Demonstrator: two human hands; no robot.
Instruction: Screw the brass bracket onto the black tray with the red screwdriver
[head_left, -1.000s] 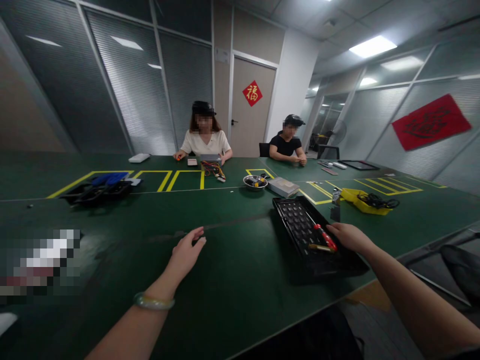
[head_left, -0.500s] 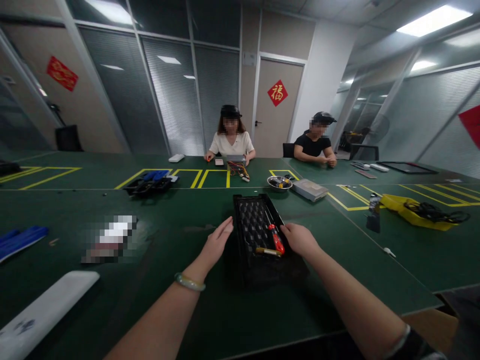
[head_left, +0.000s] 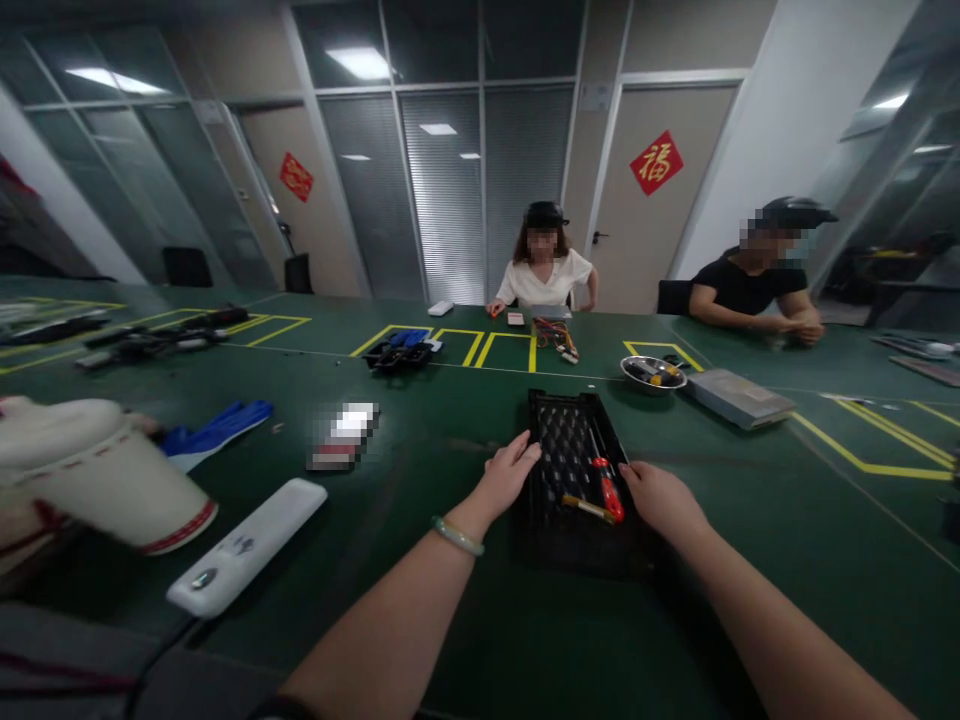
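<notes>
One black tray point(head_left: 561, 440) is between the right hand point(head_left: 661, 498), gripping its wall, and the left hand point(head_left: 506, 477), its closure unclear, over the green table point(head_left: 442, 450), with positioning seemingly the step and any shift calling for level handling.

Head-worn view from close above the near side of the green table point(head_left: 435, 440), facing forward to the distant glazed partition point(head_left: 442, 190) and slightly down.
</notes>
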